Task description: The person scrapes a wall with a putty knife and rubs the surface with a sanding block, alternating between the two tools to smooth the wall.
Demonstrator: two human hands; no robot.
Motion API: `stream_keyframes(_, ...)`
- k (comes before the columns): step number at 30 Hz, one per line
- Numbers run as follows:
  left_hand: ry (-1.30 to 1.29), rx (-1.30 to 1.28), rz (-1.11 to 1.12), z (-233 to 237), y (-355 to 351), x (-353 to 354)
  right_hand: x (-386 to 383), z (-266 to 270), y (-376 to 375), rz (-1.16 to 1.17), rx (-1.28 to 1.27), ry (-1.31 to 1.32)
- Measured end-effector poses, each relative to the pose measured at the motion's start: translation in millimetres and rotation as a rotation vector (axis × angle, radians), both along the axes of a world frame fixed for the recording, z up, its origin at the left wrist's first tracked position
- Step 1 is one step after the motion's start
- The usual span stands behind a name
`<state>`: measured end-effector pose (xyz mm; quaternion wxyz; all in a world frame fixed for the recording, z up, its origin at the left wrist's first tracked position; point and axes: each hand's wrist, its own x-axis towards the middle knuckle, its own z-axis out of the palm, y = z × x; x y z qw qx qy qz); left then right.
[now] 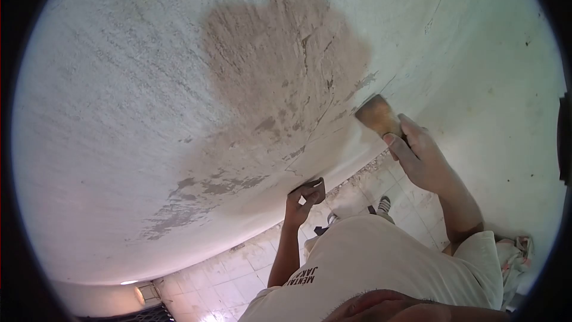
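Note:
My right hand (424, 158) is closed around the handle of a putty knife (380, 116). Its wide, brown-stained blade points up and left, its edge right at the wall surface beside a crack. Lower down, my left hand (300, 207) pinches a small dark flat piece (316, 189) close to the wall, and I cannot tell whether it is a second scraper. The whitish wall (119, 83) carries a large brownish-grey patch (280, 53) with dark cracks running through it. Below that lie scattered darker spots (226, 186) where the coating looks worn away.
White floor tiles (256, 255) run along the wall's foot, with crumbs of debris at the joint. My feet (384, 204) stand on them. A crumpled cloth (517, 256) is at the right behind my arm. Another pale wall (500, 125) rises on the right. A dark lattice object (143, 315) sits bottom left.

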<state>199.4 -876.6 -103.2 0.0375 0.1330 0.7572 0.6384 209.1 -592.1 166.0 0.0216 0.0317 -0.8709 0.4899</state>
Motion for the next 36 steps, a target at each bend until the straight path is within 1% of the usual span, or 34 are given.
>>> stream_keyframes(2,0.035,0.032,0.006,5.1,3.2,0.6,10.9,2.1,0.4,-0.056,-0.052,-0.066)
stream_keyframes(5,0.065,0.04,0.005,-1.2,3.0,-0.5,17.1,-10.2,4.2,-0.023,0.016,-0.008)
stream_keyframes(8,0.039,0.035,-0.001,1.3,2.6,0.8,0.2,3.4,-6.3,0.025,0.057,0.005)
stream_keyframes(11,0.059,0.07,-0.02,0.9,3.2,-2.8,5.7,10.1,-7.6,0.022,0.047,0.016)
stream_keyframes(15,0.075,0.066,-0.025,4.3,3.0,-0.9,14.2,-1.9,-3.1,-0.014,0.005,-0.054)
stream_keyframes(17,0.041,0.074,-0.037,6.2,3.8,-1.3,6.6,5.6,-2.7,-0.009,0.023,-0.054)
stream_keyframes(20,-0.004,0.061,-0.051,12.9,-1.1,-1.4,0.3,19.1,-4.9,-0.042,-0.058,-0.054)
stream_keyframes(23,-0.013,0.069,-0.065,11.0,0.0,-0.7,13.1,3.5,6.9,-0.025,-0.004,-0.06)
stream_keyframes(25,-0.005,0.032,-0.062,14.4,0.2,-0.5,10.0,4.7,8.0,-0.014,0.051,-0.078)
stream_keyframes(26,-0.001,0.054,-0.053,13.2,1.4,0.4,9.3,5.4,8.9,-0.007,0.078,-0.09)
stream_keyframes(28,0.012,0.091,-0.042,11.5,3.4,-0.2,-0.6,14.6,2.1,0.035,0.045,-0.086)
stream_keyframes(29,0.014,0.07,-0.052,13.0,2.4,-0.4,-4.0,18.3,0.1,0.055,0.029,-0.081)
stream_keyframes(32,0.003,0.029,-0.063,14.5,1.2,0.6,5.1,10.4,2.6,0.018,0.005,-0.079)
stream_keyframes(35,-0.017,0.03,-0.06,13.4,1.4,-1.8,13.6,11.7,10.2,0.023,0.01,-0.154)
stream_keyframes(36,-0.016,0.045,-0.057,10.3,1.6,-1.4,8.7,11.8,7.5,0.039,0.03,-0.116)
